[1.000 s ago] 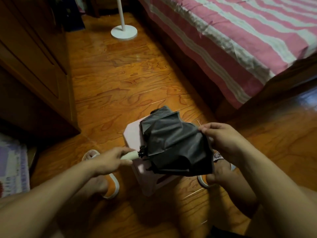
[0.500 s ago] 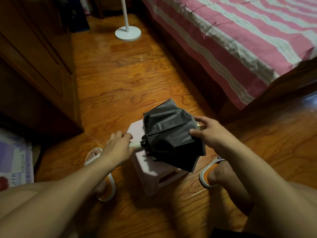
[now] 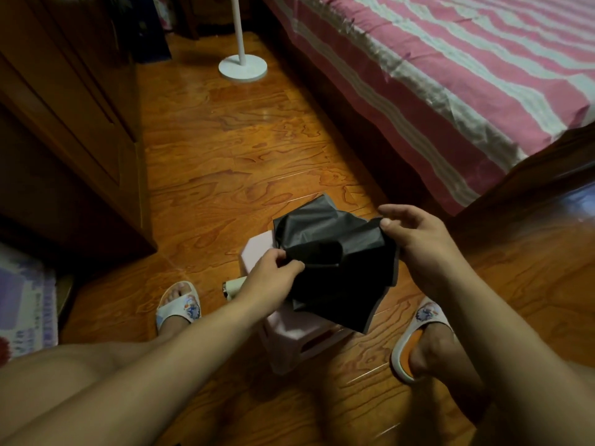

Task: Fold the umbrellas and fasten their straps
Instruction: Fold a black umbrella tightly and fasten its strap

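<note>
A collapsed black umbrella [image 3: 335, 272] hangs loose and crumpled over a small pink stool [image 3: 257, 252]. Its pale handle [image 3: 233, 286] sticks out to the left, below my left wrist. My left hand [image 3: 270, 278] pinches a fold of the black canopy near its left edge. My right hand [image 3: 415, 239] grips the canopy's upper right edge between thumb and fingers. I cannot pick out the strap among the dark folds.
A dark wooden wardrobe [image 3: 64, 123] stands on the left and a bed with a pink striped sheet [image 3: 450, 75] on the right. A white round lamp base [image 3: 243, 67] sits far ahead on the wooden floor. My slippered feet [image 3: 178, 304] flank the stool.
My left hand has let go of the pale handle and moved right onto the canopy cloth. The right hand has shifted up along the canopy's right edge. The umbrella sits lower over the stool.
</note>
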`<move>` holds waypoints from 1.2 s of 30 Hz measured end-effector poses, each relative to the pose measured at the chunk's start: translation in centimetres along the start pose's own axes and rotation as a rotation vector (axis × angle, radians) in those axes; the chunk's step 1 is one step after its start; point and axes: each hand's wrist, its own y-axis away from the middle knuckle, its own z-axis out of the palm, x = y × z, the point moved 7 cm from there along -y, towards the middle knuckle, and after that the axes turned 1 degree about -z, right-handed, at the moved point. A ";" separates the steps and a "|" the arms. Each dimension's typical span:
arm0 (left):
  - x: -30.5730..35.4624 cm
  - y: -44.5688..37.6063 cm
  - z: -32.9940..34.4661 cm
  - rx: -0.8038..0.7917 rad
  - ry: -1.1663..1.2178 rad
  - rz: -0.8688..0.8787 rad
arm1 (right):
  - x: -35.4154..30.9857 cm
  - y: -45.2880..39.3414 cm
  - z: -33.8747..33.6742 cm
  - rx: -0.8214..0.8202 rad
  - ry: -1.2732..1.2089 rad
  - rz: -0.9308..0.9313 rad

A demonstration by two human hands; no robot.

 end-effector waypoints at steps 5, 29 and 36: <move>0.9 -0.1 -0.2 -0.094 -0.106 0.184 | 0.1 -0.8 0.4 0.037 -0.072 0.069; 4.0 -0.5 -3.4 0.165 0.053 0.274 | -5.8 -0.2 1.6 -0.137 0.420 -0.158; 6.9 0.1 -4.3 0.189 0.206 0.392 | -5.7 0.1 0.8 -0.083 0.275 -0.159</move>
